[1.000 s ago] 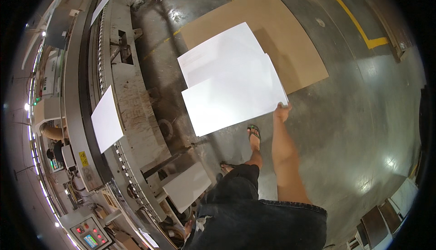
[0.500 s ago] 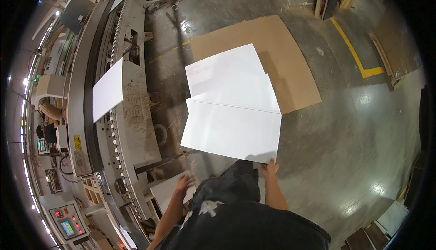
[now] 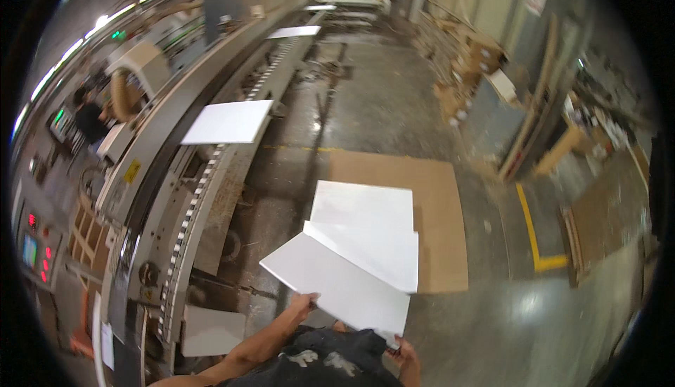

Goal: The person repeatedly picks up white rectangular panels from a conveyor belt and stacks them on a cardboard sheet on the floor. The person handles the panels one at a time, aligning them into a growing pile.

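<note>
A white rectangular panel [image 3: 344, 278] slants across my front, held by its near edge. My left hand [image 3: 302, 307] is closed on that edge near its left part, and my right hand [image 3: 402, 353] grips it by the near right corner. Just beyond lie more white panels [image 3: 363, 204], overlapping at different angles on a brown board sheet [image 3: 441, 211] on the floor. The held panel hides part of them. On the long machine at my left, another white panel [image 3: 228, 122] lies flat and juts over the side rail.
The long machine [image 3: 190, 190] with its row of white rail blocks runs away along my left. A pale panel [image 3: 213, 331] is low beside its base. A control box [image 3: 36, 250] stands at the far left, with another person [image 3: 88, 118] behind the machine. Boards [image 3: 606, 211] lean at right.
My left hand has come up from beside the machine and taken hold of the panel's near edge. The panel has turned askew over the others. My view has tilted up along the machine.
</note>
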{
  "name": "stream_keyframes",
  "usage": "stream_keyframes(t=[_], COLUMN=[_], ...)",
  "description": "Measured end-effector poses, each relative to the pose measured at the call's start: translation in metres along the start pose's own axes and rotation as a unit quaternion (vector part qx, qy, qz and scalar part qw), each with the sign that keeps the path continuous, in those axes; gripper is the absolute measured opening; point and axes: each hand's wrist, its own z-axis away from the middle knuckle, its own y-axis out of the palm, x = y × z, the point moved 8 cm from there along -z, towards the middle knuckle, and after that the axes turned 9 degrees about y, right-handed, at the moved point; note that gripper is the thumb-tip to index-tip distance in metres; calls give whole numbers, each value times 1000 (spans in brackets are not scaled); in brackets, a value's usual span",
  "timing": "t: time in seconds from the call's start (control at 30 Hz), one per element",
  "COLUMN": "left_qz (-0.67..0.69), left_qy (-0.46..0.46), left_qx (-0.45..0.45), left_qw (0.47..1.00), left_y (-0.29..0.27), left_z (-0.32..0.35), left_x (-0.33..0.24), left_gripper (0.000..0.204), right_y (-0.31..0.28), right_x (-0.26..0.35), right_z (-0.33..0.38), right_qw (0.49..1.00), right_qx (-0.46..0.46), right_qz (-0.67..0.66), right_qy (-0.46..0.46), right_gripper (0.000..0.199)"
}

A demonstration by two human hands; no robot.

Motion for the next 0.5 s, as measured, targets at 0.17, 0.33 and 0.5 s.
stream_keyframes(t=[0.17,0.33,0.5], left_qz=[5,54,244], left_qy=[151,177,288], left_qx=[-10,-161,-282], left_qw=[988,969,882], left_y=[-93,-212,-311], left_z=[69,139,223], left_x=[-61,-70,-64], left_gripper=[35,44,36], right_y=[91,230,351], right_x=[40,46,-7], right_z=[-16,1,10], right_qw=[984,892,810], right_qx=[36,-45,-25], right_qz=[102,248,360], right_qy=[-143,-376,-462], right_gripper=[44,41,53])
